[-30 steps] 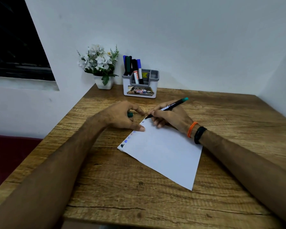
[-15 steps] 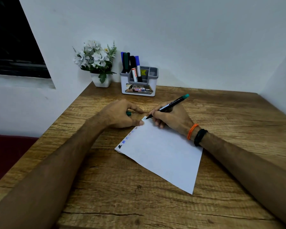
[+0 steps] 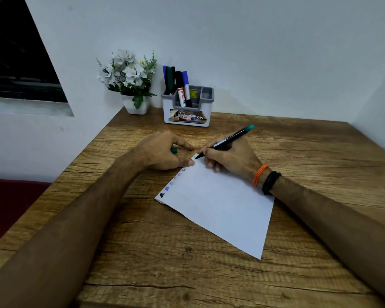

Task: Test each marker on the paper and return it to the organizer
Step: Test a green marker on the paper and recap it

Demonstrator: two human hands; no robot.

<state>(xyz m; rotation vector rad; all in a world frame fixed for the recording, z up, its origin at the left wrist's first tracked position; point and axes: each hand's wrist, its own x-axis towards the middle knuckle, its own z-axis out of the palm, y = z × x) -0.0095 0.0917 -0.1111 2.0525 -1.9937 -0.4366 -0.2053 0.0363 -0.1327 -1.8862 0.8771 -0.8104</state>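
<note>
The flower pot stands at 11 o'clock on the desk. Beside it, at 12 o'clock, the organizer holds several markers upright. The left hand rests at the paper's far corner; its fingers curl round a green cap, thumb pressing the paper. The right hand grips the green marker in writing position, tip touching the paper's 12 o'clock corner. Colour marks line the paper's left edge.
</note>
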